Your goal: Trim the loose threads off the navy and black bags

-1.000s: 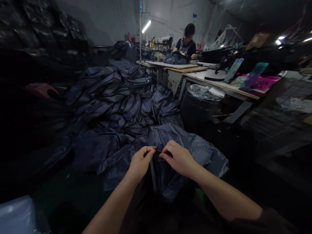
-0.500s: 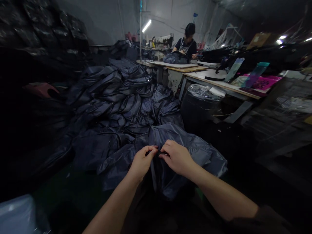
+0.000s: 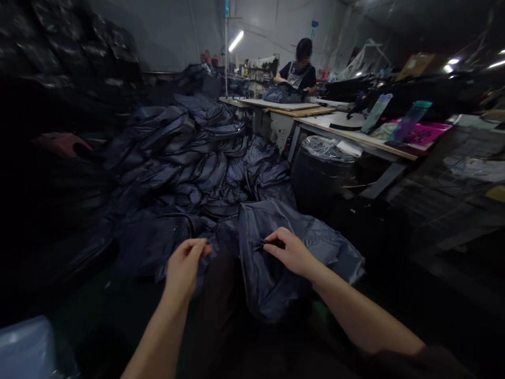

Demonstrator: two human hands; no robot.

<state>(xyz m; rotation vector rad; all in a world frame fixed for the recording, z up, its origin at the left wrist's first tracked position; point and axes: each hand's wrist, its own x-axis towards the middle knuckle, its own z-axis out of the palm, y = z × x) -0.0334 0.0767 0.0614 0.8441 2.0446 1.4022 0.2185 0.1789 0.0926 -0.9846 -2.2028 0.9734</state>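
I have two bare hands in the head view, and one dark blue-grey fabric bag (image 3: 268, 287) between and beyond them, slumped at the near edge of a big pile of similar bags (image 3: 189, 137), too tangled for me to count. My right hand (image 3: 290, 252) is over the bag's upper middle, thumb and forefinger pinched on one small dark piece (image 3: 263, 243), whose exact kind I can't make out. My left hand (image 3: 182, 268) is apart from that bag, past its left edge, fingers curled towards the thumb; whether the tips meet or have hold of anything, I can't tell.

Off to my right stands one worktable (image 3: 315, 121), with two tall translucent items near its right end and one pink basket (image 3: 430, 134) by its right corner. One bin (image 3: 321, 171) lined with clear plastic sits below its front edge. At the farther table (image 3: 272, 104), one co-worker (image 3: 298, 76) bends over one dark bundle (image 3: 284, 93) near the back edge. One lit tube lamp (image 3: 236, 41) hangs above the table's left end.
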